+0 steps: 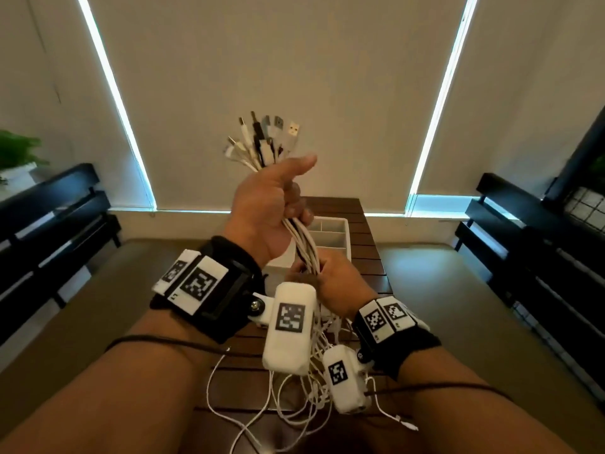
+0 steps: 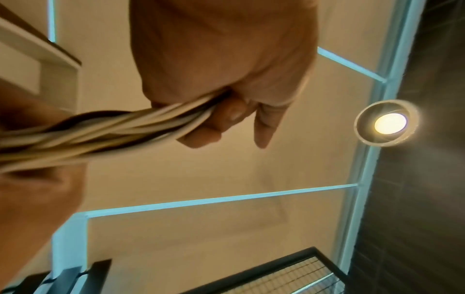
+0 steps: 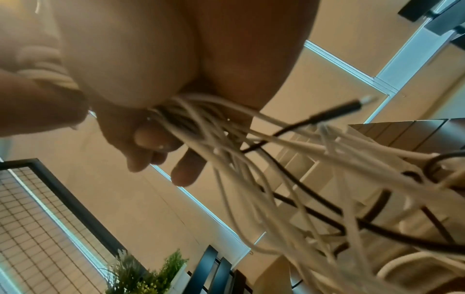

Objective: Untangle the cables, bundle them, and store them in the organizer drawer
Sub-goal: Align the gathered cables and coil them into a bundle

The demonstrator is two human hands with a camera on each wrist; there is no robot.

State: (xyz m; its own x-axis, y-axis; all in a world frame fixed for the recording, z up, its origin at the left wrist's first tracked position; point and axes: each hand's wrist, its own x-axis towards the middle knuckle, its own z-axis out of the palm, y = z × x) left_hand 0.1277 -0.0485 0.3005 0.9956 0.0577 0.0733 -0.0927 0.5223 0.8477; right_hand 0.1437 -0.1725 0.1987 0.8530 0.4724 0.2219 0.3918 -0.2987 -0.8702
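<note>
My left hand [image 1: 278, 204] is raised and grips a bundle of mostly white cables [image 1: 302, 237] near their plug ends; several USB plugs [image 1: 262, 139] fan out above its fist. In the left wrist view the curled fingers [image 2: 221, 119] wrap the twisted cables [image 2: 125, 131]. Lower down, my right hand [image 1: 330, 276] grips the same bundle. From it the loose cables [image 3: 276, 159], white ones and one black, spill onto the table [image 1: 370, 257]. The white organizer drawer [image 1: 330, 234] with divided compartments stands on the table behind the hands.
Loose cable ends [image 1: 262, 404] trail over the slatted wooden table toward me. Black benches [image 1: 55, 224] flank the table on both sides. A potted plant [image 1: 16, 155] stands at the far left. Window blinds fill the back wall.
</note>
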